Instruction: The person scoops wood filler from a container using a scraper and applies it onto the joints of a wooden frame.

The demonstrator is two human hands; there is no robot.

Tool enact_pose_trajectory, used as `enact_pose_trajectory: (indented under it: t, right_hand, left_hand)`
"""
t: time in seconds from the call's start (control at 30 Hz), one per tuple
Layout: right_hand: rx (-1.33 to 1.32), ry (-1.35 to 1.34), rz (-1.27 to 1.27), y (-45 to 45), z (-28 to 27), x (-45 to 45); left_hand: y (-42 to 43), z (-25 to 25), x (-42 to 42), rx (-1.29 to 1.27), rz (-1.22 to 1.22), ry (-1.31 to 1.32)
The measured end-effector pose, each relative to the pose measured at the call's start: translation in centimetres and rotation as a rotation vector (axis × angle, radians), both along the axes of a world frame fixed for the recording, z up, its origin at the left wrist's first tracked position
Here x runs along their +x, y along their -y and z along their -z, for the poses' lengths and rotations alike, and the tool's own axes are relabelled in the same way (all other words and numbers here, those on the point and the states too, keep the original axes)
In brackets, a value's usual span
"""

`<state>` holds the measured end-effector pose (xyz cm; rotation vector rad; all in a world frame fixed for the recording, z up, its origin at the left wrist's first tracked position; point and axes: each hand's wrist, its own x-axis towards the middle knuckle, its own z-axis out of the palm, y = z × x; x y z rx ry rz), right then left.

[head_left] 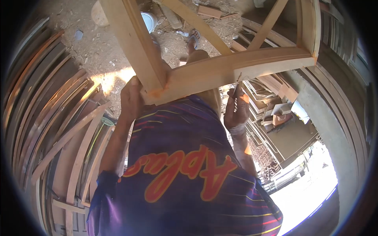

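A large wooden frame point(204, 76) with a curved lower rail and diagonal braces extends in front of my body. My left hand point(132, 96) grips its left corner, where an upright post point(138, 47) meets the rail. On the right, my right hand point(236, 110) is closed around a slim, dark, pointed tool point(238, 88), whose kind I cannot make out. The tool's tip is at the rail's lower edge, beside a paler stretch of wood. Orange marks show near the left corner joint.
Many long boards point(43, 106) lean on the left, with a green mesh racket-like object point(107, 121) among them. Wood offcuts point(281, 114) lie on a stack at right, beside a concrete ledge point(330, 133). A white bucket point(149, 21) stands on the littered ground ahead.
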<state>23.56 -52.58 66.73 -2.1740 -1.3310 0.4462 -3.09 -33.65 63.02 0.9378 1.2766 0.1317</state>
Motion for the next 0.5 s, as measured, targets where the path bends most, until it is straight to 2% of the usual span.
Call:
enact_pose_trajectory:
  t: [0.03, 0.2, 0.27, 0.3, 0.37, 0.47, 0.5]
  right_hand:
    - [0.015, 0.011, 0.036, -0.1, 0.6, -1.2]
    - [0.123, 0.111, 0.189, -1.1, 3.5, -4.2]
    - [0.091, 0.134, 0.134, -0.7, 4.4, -4.3]
    - [0.129, 0.14, 0.113, -1.1, 4.0, -4.0]
    - [0.113, 0.086, 0.11, -0.1, 3.7, -4.3]
    - [0.114, -0.018, 0.089, 2.2, 5.2, -4.3]
    - [0.106, -0.1, 0.129, 2.7, 5.5, -4.8]
  left_hand:
    - [-0.2, 0.5, -0.1, 0.126, 0.073, 0.017]
    - [-1.9, 1.2, -1.6, 0.171, 0.378, 0.008]
    - [-2.1, 2.0, -2.0, 0.187, 0.44, 0.031]
    - [-2.0, 2.2, -2.2, 0.32, 0.489, 0.066]
    - [-1.7, 2.0, -2.4, 0.468, 0.544, 0.106]
    - [-1.1, 1.4, -1.6, 0.573, 0.479, 0.068]
    - [-1.0, 1.6, -1.5, 0.445, 0.428, 0.051]
